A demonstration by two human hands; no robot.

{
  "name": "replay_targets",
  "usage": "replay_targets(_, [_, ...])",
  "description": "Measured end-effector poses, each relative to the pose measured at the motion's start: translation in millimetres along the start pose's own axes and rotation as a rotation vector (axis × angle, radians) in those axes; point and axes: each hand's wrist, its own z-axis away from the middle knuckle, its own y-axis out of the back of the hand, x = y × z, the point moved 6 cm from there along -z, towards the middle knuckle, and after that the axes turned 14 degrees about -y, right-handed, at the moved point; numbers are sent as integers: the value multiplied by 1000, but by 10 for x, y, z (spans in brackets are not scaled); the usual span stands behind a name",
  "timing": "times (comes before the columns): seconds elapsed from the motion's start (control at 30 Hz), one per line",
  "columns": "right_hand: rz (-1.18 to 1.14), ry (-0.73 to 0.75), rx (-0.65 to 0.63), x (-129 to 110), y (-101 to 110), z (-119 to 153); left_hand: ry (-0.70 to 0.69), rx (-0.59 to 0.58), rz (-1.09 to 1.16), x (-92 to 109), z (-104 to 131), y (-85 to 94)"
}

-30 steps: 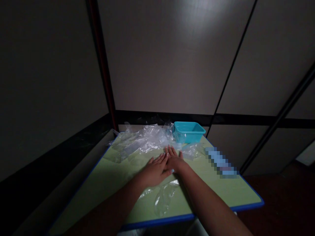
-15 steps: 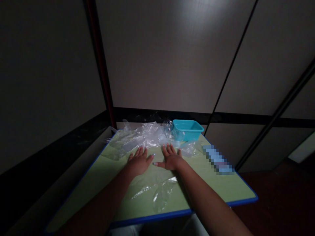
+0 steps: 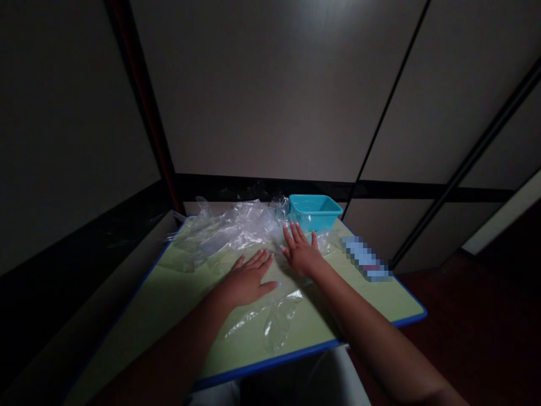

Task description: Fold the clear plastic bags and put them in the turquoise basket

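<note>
My left hand [image 3: 249, 282] lies flat with fingers stretched over a clear plastic bag [image 3: 281, 324] spread on the table. My right hand [image 3: 302, 252] is farther forward, fingers apart, over the bag's far right part; whether it touches the plastic I cannot tell. Neither hand grips anything. Beyond them a heap of crumpled clear plastic bags [image 3: 249, 223] covers the table's far left side. Just past my right fingertips stands a turquoise plastic basket [image 3: 321, 220], with some of the clear plastic against its left side.
The table [image 3: 169, 316] has a pale green top and a blue edge. A blurred-out light blue flat thing [image 3: 366, 259] lies near its right edge. Panelled walls [image 3: 262, 113] rise behind and to the left. Dark reddish floor [image 3: 456, 293] shows at right.
My right hand has moved forward, toward the basket and away from my left hand. My left hand stays flat on the bag, turned slightly more to the right. The camera view has shifted.
</note>
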Motion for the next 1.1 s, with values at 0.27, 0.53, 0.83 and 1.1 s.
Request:
replay_targets(0.27, [-35, 315, -231, 29, -162, 497, 6, -71, 14, 7, -23, -27])
replay_targets(0.53, [-3, 231, -219, 360, -34, 760, -11, -81, 6, -23, -42, -60])
replay_targets(0.83, [-31, 361, -183, 27, 6, 936, -125, 191, -56, 73, -51, 307])
replay_targets(1.1, [-85, 379, -222, -91, -16, 1320, -181, -50, 76, 101, -175, -1])
